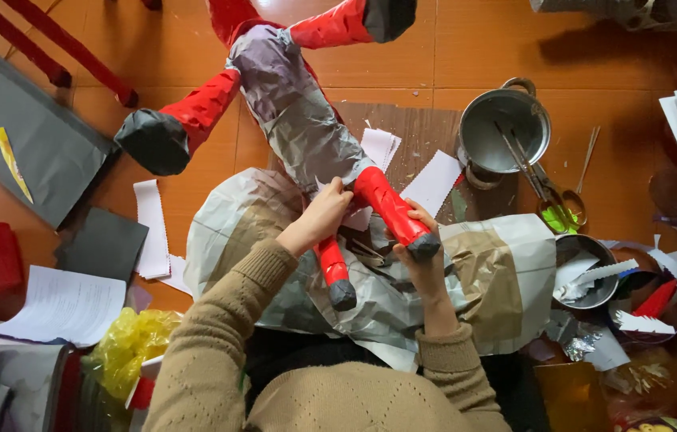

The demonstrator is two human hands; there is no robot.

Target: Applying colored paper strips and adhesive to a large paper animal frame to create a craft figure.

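Paper-mache figure [298, 112] lies dead centre on the lap, grey crumpled torso running up toward 12 o'clock, red limbs with black tips splayed out; the lap is covered by a grey-and-tan paper sheet [498, 272]. Left hand [324, 214] pinches the joint where the two lower legs meet the torso, fingers clenched on it; right hand [418, 256] cups the black tip of the red leg at 4 o'clock from the left hand, fingers curled around it. Metal pot [505, 128] with sticks sits at 2 o'clock, green-handled scissors [556, 210] just below it, white paper strips [434, 182] between pot and figure.
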